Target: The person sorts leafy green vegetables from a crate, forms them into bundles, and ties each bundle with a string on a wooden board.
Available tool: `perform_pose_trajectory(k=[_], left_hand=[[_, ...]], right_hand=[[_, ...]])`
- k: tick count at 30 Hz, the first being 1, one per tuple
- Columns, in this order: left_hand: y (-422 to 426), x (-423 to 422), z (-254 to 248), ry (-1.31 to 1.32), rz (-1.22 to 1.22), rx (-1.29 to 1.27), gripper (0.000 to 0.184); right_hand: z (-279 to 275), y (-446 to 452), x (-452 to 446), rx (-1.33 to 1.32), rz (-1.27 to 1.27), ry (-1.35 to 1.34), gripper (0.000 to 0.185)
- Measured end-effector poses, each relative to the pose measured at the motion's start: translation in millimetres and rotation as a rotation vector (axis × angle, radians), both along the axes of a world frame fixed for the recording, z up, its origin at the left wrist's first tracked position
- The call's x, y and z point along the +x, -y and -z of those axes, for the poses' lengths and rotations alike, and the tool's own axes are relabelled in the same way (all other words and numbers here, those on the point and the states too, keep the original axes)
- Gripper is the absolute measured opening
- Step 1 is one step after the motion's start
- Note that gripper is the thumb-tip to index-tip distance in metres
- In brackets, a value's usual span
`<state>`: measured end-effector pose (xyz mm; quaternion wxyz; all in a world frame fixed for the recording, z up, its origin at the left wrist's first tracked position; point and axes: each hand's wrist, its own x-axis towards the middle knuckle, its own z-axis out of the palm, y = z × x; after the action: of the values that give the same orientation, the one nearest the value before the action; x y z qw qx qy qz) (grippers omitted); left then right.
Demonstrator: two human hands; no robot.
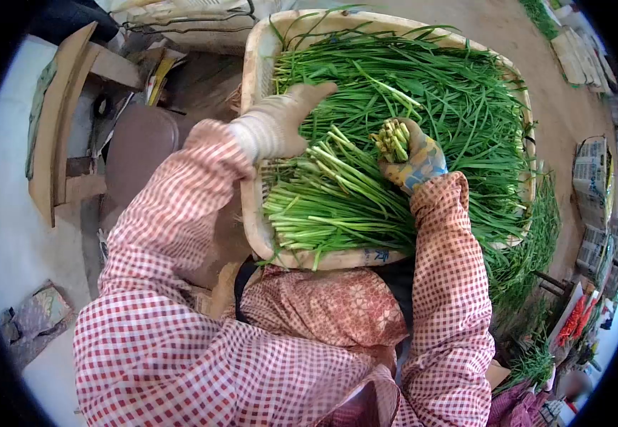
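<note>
A cream plastic basket (253, 78) lies in front of my body, filled with long green garlic chives (401, 67). My right hand (419, 160), in a patterned blue and yellow glove, is closed around a small bunch of chives (393, 139); its pale cut ends face up toward me. Over the basket's left side, my left hand (280, 121) wears a cream knit glove. Its fingers and thumb are spread, with nothing between them. Below both hands, loose chive stems (323, 206) lie with their pale ends pointing left.
Loose greens (530, 249) lie on the floor right of the basket. A brown rounded seat (142, 156) and cardboard pieces (60, 128) stand at left. Newspaper-wrapped bundles (592, 178) and red strips (574, 320) are at far right.
</note>
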<state>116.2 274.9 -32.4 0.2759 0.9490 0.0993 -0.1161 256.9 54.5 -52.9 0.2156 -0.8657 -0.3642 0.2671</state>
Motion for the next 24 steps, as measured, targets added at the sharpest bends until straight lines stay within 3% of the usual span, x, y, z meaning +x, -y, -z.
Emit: perform_pose_trajectory(k=[4, 5, 7, 8, 10, 11, 13, 14, 17, 18, 19, 21, 24], left_hand=[[16, -43, -9, 0.253, -0.109, -0.01, 0.058], [26, -49, -10, 0.214, -0.176, -0.071, 0.053], [50, -58, -13, 0.066, -0.319, -0.431, 0.048], [67, -63, -2, 0.078, -0.319, -0.434, 0.048], [95, -67, 23, 0.573, -0.721, -0.923, 0.045], [99, -61, 26, 0.578, -0.716, -0.926, 0.045], [100, -47, 21, 0.543, -1.184, -0.79, 0.047], [90, -44, 63, 0.526, -1.161, -0.769, 0.061], [92, -17, 56, 0.368, -1.105, -0.979, 0.057], [96, -7, 59, 0.581, -1.053, -1.022, 0.043], [96, 0, 63, 0.585, -1.045, -1.019, 0.043], [96, 13, 66, 0.539, -1.221, -1.384, 0.026], [97, 24, 60, 0.6, -1.267, -1.499, 0.016]], right_hand=[[-4, -2, 0, -0.03, -0.045, 0.004, 0.072], [0, 1, 0, 0.01, -0.042, 0.013, 0.07], [5, 6, -1, 0.075, -0.054, 0.073, 0.069], [3, 6, -3, 0.063, -0.046, 0.055, 0.069], [5, 6, -5, 0.08, -0.041, 0.013, 0.068], [6, 8, -4, 0.08, -0.039, 0.019, 0.068], [4, 10, -6, 0.122, -0.05, 0.018, 0.067], [4, 11, -8, 0.119, -0.05, 0.015, 0.067], [1, 6, -10, 0.087, -0.074, -0.001, 0.069], [-11, 3, -12, 0.023, -0.088, -0.046, 0.072], [-19, -3, -13, -0.09, -0.084, -0.09, 0.074], [-10, -1, -14, 0.021, -0.137, -0.106, 0.077], [-4, -8, -16, -0.04, -0.176, -0.176, 0.088]])
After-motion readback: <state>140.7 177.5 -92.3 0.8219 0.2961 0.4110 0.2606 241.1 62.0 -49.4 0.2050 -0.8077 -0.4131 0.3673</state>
